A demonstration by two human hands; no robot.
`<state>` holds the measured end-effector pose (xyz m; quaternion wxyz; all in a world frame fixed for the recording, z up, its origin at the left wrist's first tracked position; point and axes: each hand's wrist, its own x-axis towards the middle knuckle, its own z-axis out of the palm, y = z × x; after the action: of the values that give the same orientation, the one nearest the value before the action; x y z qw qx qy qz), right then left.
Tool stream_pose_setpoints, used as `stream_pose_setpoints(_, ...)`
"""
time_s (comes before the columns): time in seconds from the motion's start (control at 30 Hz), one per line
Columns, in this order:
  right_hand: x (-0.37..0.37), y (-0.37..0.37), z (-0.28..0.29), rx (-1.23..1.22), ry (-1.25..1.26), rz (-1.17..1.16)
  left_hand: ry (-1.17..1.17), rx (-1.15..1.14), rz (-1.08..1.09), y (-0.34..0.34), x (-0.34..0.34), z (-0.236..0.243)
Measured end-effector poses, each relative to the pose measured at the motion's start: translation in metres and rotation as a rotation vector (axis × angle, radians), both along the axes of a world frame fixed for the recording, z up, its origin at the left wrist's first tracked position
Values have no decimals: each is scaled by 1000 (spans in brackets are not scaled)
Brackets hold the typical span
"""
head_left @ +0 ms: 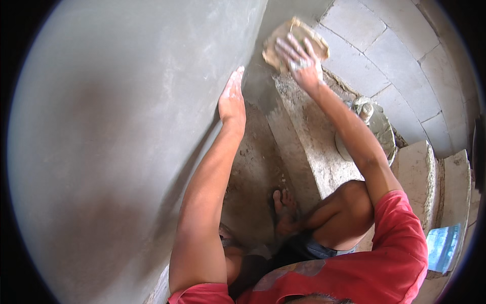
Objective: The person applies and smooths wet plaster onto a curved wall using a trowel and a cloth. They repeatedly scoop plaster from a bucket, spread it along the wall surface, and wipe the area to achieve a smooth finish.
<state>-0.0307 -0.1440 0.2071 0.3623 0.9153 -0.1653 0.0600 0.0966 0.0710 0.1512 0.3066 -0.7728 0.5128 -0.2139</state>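
My left hand [231,99], whitened on the fingers, lies flat with fingers straight against the smooth grey plastered wall [116,131]. My right hand [304,63], also white-dusted, has its fingers over a roundish beige sponge-like pad [273,50], holding it against the grey surface by the wall's corner. Below the right hand runs a rough, pale concrete ledge [309,142]. Beside my right forearm is a bucket [382,139] smeared with grey mix, with a pale tool handle [366,112] in it, partly hidden by the arm.
Pale stone tiles [400,71] cover the upper right. Stepped slabs [412,172] descend at the right, with a blue translucent object [442,245] on them. My bare foot [284,207] and bent knee are below, beside the dirty concrete floor [248,162].
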Motion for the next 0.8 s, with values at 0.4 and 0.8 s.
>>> stream_pose_setpoints(0.4, -9, -2, -5, -275, -55, -5, -29, 62, 26, 1, -4, 7)
stream_pose_setpoints(0.8, -7, 9, 4, -295, 97, -181, -10, 57, 15, 2, -4, 5)
